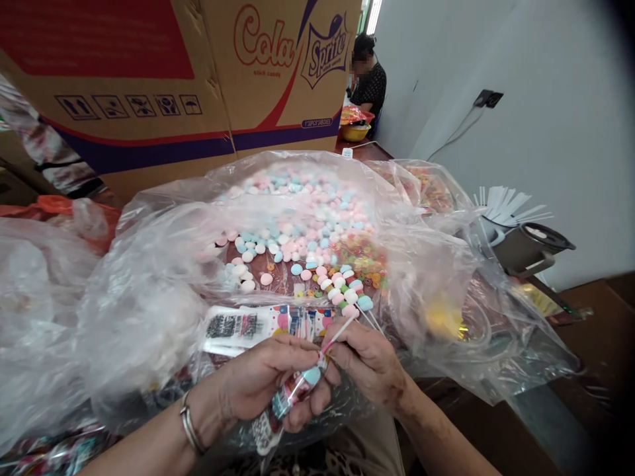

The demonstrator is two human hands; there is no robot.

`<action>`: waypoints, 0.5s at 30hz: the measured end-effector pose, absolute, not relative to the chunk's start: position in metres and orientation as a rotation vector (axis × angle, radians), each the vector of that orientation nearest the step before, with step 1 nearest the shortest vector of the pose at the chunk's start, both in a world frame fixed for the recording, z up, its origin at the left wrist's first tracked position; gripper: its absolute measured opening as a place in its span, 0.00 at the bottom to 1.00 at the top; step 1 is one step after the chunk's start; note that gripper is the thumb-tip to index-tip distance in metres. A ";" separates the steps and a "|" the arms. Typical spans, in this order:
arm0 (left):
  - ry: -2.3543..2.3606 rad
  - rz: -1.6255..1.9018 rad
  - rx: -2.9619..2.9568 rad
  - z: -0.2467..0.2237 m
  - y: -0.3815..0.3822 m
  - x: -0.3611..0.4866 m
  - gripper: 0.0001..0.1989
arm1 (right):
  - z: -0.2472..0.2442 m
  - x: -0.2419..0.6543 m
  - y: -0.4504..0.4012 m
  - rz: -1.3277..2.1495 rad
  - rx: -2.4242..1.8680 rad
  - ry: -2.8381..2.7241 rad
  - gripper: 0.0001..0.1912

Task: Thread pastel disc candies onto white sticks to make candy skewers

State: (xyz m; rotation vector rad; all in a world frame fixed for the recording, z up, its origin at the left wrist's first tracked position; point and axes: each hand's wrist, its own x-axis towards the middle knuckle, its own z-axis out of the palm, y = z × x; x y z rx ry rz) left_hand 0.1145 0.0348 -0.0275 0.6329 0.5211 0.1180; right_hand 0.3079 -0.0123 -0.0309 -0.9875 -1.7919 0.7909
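Observation:
My left hand [278, 373] is closed round a small clear candy packet [292, 393] with blue, white and pink pieces in it. The fingers of my right hand [364, 360] pinch the packet's gathered top, where a thin white stick [340, 332] points up to the right. Just beyond my hands lie flat printed bags [248, 325]. Skewered-looking rows of pastel candies [342, 291] rest past my right fingers, in front of a large heap of loose pink, blue and white candies [297, 218] on plastic.
Behind the heap stands a big cardboard box [169, 79]. Crumpled clear plastic [143, 317] spreads on the left. At the right are a dark mug [530, 248] and white paper strips [508, 206]. Another person [370, 79] sits farther back beside a yellow bowl [355, 133].

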 end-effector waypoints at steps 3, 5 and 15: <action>0.579 0.110 0.715 -0.021 0.035 0.113 0.13 | -0.033 0.302 -0.015 0.829 -1.040 -1.687 0.09; 0.640 0.140 0.773 -0.017 0.033 0.113 0.12 | -0.035 0.300 -0.017 0.889 -1.119 -1.586 0.10; 0.787 0.160 0.899 -0.009 0.023 0.116 0.21 | -0.021 0.307 -0.045 -0.257 -1.019 -2.276 0.19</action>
